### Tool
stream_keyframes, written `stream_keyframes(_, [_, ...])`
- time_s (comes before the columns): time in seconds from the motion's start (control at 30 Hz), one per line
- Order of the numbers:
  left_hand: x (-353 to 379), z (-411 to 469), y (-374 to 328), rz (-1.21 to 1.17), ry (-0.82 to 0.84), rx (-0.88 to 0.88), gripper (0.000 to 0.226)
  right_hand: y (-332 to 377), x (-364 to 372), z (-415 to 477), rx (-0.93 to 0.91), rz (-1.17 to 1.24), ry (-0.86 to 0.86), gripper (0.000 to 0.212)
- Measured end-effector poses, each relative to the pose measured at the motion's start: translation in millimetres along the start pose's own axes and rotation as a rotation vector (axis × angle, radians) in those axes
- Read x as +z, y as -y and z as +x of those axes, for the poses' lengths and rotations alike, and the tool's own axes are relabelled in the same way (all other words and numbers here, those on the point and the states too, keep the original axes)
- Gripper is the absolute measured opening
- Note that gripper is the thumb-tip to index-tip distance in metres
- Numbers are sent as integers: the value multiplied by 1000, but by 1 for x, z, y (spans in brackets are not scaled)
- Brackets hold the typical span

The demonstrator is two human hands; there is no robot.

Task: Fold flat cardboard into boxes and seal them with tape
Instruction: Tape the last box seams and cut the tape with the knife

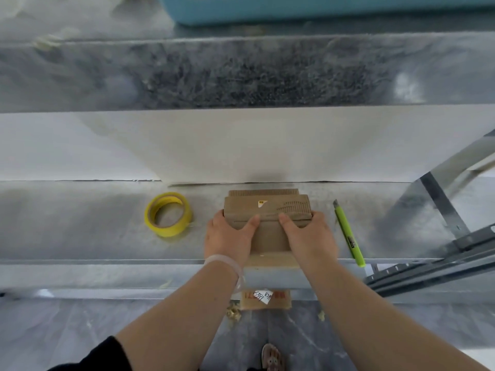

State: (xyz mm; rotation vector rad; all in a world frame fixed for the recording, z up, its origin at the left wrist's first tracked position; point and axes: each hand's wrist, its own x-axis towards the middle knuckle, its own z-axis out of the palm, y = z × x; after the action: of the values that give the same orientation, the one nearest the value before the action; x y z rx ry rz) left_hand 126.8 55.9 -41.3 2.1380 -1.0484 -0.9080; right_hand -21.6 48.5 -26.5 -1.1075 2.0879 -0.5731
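A small brown cardboard box [267, 207] stands on the metal table [80, 223] near its front edge, its top flaps folded down. My left hand [227, 236] grips its left side, thumb pressed on the top flap. My right hand [310, 236] grips the right side the same way. A roll of yellow tape [168, 214] lies to the left of the box. A green utility knife [349, 234] lies to its right.
A white board [241, 145] lies behind the box. A blue plastic bin [321, 9] stands at the far back. A metal frame [442, 210] slants at the right. On the floor below the table edge lies more cardboard [265, 298] with a white label.
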Motion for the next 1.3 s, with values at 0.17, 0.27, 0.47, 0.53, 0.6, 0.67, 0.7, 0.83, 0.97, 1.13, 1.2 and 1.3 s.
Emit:
stream_keyframes(0.17, [2, 11, 17, -75, -9, 71, 53, -8, 3, 3, -56, 184, -16, 13])
stream_keyframes(0.27, [3, 11, 18, -157, -23, 17, 45, -10, 2, 4, -68, 241, -21, 26])
stream_keyframes(0.47, [-1, 10, 17, -548, 148, -138, 45, -15, -5, 17, 61, 261, 236, 49])
stream_keyframes(0.53, [-6, 14, 21, -523, 248, -152, 51, -13, -13, 20, 96, 265, 334, 42])
stream_keyframes(0.6, [-8, 17, 24, -499, 307, -150, 53, -9, -23, 21, 137, 346, 421, 28])
stream_keyframes(0.67, [-11, 18, 26, -473, 326, -147, 52, -9, -30, 18, 128, 367, 446, 29])
stream_keyframes(0.7, [-13, 17, 24, -461, 333, -140, 49, -10, -30, 17, 90, 324, 420, 29])
stream_keyframes(0.83, [-16, 13, 19, -411, 258, -28, 21, -11, -20, 12, -54, 153, 157, 41])
stream_keyframes(0.97, [-9, 9, 8, -286, 127, 39, 23, -3, -4, 1, -40, 202, 157, 57])
stream_keyframes(1.13, [-4, 15, 10, -49, 69, 69, 57, -2, 5, 3, -74, 73, 20, 58])
stream_keyframes(1.2, [-3, 18, 16, -12, 70, 70, 55, -5, 4, 6, -97, 119, 17, 42])
stream_keyframes(1.3, [-4, 17, 17, 18, 38, 91, 47, -6, 0, 6, -104, 175, 61, 29])
